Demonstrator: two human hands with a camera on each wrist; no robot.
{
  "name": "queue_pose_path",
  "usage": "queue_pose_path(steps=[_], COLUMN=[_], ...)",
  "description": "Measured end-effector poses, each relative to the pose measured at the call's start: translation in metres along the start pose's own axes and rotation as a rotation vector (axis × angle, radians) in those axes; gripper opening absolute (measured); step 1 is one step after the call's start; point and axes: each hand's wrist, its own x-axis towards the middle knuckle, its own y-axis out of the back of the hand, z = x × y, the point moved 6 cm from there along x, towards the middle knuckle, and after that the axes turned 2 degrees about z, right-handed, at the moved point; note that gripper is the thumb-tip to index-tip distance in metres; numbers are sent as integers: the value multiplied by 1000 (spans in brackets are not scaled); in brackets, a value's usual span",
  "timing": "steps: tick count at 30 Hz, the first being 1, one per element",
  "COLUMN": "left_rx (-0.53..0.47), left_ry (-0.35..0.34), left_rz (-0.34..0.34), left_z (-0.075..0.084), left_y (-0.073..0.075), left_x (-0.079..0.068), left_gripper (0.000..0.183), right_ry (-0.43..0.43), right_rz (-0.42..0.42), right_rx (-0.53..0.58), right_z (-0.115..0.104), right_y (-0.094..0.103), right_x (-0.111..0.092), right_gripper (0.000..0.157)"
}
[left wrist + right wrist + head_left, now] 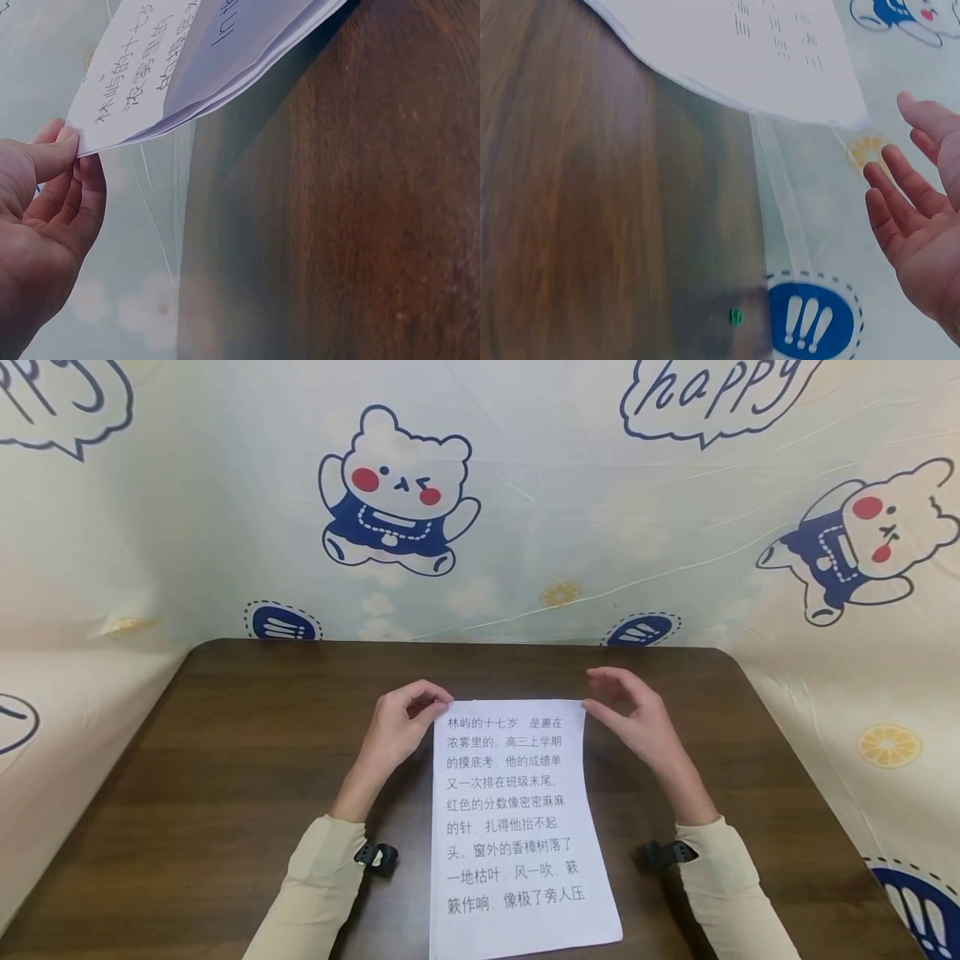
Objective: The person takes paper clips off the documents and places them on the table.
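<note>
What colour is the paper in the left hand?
The paper is white with dark text, clearest in the head view.

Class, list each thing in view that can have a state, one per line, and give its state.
Paper: several layers, printed side up, bowed, top left corner held
Left hand: pinching that corner between thumb and fingers
Right hand: open, by the top right corner, not gripping
Wrist cameras: strapped on
Backdrop: hanging, creased

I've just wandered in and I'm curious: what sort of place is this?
Probably a screened-off indoor desk space: a dark wood-grained table, a creased, curtain-like backdrop printed with cartoon bears behind it, and printed sheets.
</note>
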Motion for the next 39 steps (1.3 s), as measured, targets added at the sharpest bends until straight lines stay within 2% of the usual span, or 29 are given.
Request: queue_pose_path(steps=[10, 17, 27, 33, 39], left_rx=[-6, -9, -19, -38, -47], left_ry=[-2, -7, 1, -24, -45], left_rz=[-3, 0, 12, 8, 9], left_z=[1, 2, 0, 3, 3], left_y=[-2, -1, 1, 2, 3], left_x=[1, 1, -1, -2, -1], left_gripper=[14, 14, 12, 13, 12], right_ry=[79, 121, 162, 193, 217], right_rz=[-146, -205, -293, -338, -346], right_rx=[23, 4, -94, -119, -122], right_z=[-32, -50, -80, -87, -88], right_y=[-35, -55, -94, -116, -126], right_x=[10, 17, 26, 28, 26], right_gripper=[53, 51, 49, 46, 40])
